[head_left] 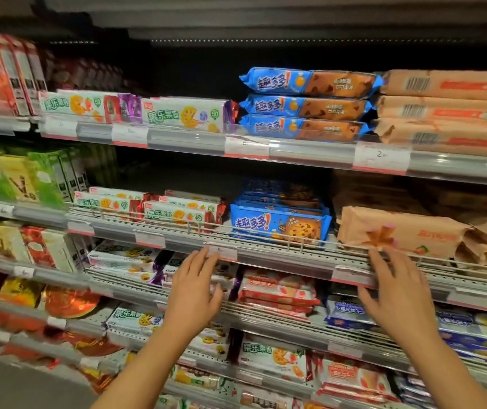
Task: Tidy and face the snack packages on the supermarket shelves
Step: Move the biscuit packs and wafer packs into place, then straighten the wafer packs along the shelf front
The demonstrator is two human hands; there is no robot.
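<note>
Worn on head, wide-angle, facing forward and slightly down, close to tiered snack shelves [295, 258]; both hands raised in lower frame, shelf rows curving away beyond them.

Upper shelf [189, 141], upper half of frame: white biscuit boxes [183, 115], stacked blue cookie packs [307, 104], tan packs [445, 109] at right. Middle shelf [280, 255], centre frame, wire-railed: white boxes [177, 215], blue cookie packs [279, 224], tan pack [398, 231].

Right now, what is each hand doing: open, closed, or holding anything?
Left hand: open, fingers spread, holding nothing.
Right hand: open, fingers spread, holding nothing, just below the tan package.
</note>
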